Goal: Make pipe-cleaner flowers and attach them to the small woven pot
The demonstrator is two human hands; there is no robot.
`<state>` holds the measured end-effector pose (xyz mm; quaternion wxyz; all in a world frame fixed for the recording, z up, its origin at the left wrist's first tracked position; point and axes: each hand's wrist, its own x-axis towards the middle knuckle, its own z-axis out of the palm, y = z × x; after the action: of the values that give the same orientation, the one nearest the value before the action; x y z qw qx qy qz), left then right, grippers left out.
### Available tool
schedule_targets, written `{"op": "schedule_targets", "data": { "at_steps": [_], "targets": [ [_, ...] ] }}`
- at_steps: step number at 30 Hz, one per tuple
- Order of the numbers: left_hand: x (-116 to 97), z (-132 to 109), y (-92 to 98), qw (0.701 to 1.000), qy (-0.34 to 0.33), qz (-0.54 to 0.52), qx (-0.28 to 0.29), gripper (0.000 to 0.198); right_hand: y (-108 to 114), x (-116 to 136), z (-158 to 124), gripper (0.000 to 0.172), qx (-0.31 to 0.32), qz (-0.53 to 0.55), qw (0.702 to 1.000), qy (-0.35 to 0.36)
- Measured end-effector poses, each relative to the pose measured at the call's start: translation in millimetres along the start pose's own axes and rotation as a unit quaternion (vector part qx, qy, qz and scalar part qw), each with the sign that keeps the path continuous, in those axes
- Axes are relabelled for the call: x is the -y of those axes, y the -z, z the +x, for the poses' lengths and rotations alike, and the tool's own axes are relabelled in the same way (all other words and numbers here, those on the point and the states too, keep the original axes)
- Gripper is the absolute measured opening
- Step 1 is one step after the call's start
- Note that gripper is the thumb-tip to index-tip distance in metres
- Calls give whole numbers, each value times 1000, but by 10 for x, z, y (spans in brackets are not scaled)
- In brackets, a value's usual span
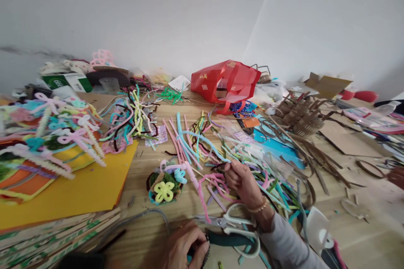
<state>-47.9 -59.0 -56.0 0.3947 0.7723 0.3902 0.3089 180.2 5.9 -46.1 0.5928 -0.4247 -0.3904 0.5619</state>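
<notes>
My right hand (241,180) is closed on the end of a long light blue pipe cleaner (205,138), which arcs away to the left over the pile. My left hand (186,246) is at the bottom edge with its fingers curled in a pinch. Something dark and fuzzy shows at its fingertips, mostly hidden. White-handled scissors (225,221) lie between the hands, beside a dark green handle-like object (232,239). Just beyond my left hand sits a small round piece (162,183) with a yellow pipe-cleaner flower. A pink pipe cleaner (203,201) trails near it.
Loose pipe cleaners (274,176) spread to the right. Finished pipe-cleaner pieces (63,134) lie on yellow card (104,189) at left. A red bag (225,80) stands at the back, woven brown baskets (298,113) to its right. Another person's hand (396,176) shows at the right edge.
</notes>
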Motion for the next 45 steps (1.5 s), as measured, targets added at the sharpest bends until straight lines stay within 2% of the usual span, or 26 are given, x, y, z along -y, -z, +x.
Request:
{"op": "schedule_targets", "data": {
  "at_steps": [2, 5, 7, 10, 13, 15, 18, 20, 23, 25, 28, 30, 32, 34, 36, 39, 41, 43, 45],
  "targets": [
    [-13, 6, 22, 1000, 7, 8, 17, 20, 32, 48, 19, 30, 38, 73, 995, -48],
    [-40, 7, 50, 999, 19, 3, 37, 19, 66, 130, 15, 31, 61, 133, 986, -85],
    [-62, 3, 63, 999, 36, -21, 25, 21, 74, 165, 2, 36, 88, 148, 980, -98],
    [-96, 10, 95, 992, 92, -80, -12, 28, 49, 158, -30, 43, 167, 142, 969, -115],
    [-130, 48, 156, 966, 170, -192, -28, 39, -19, 115, -88, 42, 257, 100, 951, -137],
    [-156, 82, 206, 928, 216, -301, -35, 49, -81, 113, -138, 40, 301, 62, 939, -156],
    [-208, 113, 271, 866, 278, -416, -9, 55, -191, 178, -209, 41, 369, -55, 909, -187],
    [-238, 111, 291, 864, 269, -426, 4, 47, -273, 239, -246, 45, 406, -149, 882, -188],
    [-237, 87, 272, 880, 248, -401, 63, 37, -395, 281, -289, 50, 449, -227, 850, -156],
    [-210, 73, 246, 886, 253, -381, 73, 40, -462, 268, -315, 50, 444, -253, 849, -134],
    [-181, 72, 241, 892, 271, -356, 68, 39, -523, 250, -351, 46, 394, -313, 859, -93],
    [-183, 85, 270, 896, 276, -346, 41, 34, -538, 273, -371, 38, 341, -383, 858, -26],
    [-192, 101, 306, 894, 281, -348, 8, 31, -542, 320, -386, 26, 285, -454, 841, 72],
    [-193, 113, 331, 884, 293, -365, -11, 30, -546, 370, -397, 18, 257, -507, 807, 160],
    [-183, 117, 337, 871, 305, -385, -17, 29, -560, 402, -406, 18, 253, -556, 760, 223],
    [-156, 113, 326, 862, 311, -399, -23, 28, -606, 399, -427, 22, 231, -626, 675, 314],
    [-131, 111, 318, 862, 307, -403, -31, 27, -642, 367, -451, 32, 206, -654, 624, 374],
    [-100, 112, 315, 862, 304, -404, -28, 29, -670, 323, -482, 43, 187, -676, 585, 406],
    [-72, 115, 313, 863, 304, -403, -18, 31, -686, 284, -509, 49, 177, -697, 560, 411]
  ]
}}
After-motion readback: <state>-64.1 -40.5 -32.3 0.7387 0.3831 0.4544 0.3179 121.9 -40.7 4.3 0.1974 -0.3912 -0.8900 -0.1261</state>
